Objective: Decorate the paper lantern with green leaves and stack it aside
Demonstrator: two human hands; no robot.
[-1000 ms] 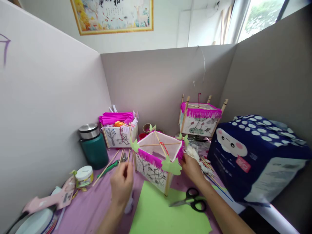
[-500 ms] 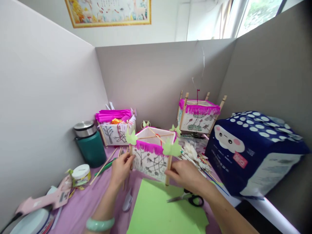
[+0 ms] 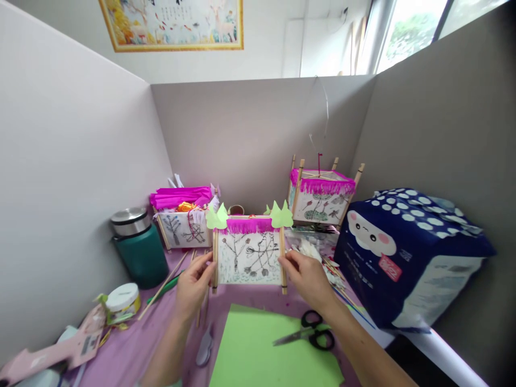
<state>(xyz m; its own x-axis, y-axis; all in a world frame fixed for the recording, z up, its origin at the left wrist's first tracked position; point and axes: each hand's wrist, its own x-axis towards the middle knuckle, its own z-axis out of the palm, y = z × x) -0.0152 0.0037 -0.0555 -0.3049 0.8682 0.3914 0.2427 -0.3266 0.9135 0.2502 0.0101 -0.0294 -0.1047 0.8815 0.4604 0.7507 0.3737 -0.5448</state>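
Between my two hands is a paper lantern with wooden corner sticks, ink-drawn plants on its white side, a magenta fringe and pale green paper leaves at the top corners. My left hand pinches its left stick; my right hand grips the right one. One drawn side faces me nearly square, so its inside is hidden. Below it lie green paper sheets with black-handled scissors resting on them.
A teal thermos, a white-lidded jar and a pink glue gun stand at left. Behind are a box-like lantern stuffed with magenta paper and another fringed lantern. A navy package stands right. Grey partitions enclose the table.
The lantern has turned and tipped so one side faces me squarely; its open top, visible before, is now mostly hidden. Both hands still hold it. The view has shifted slightly.
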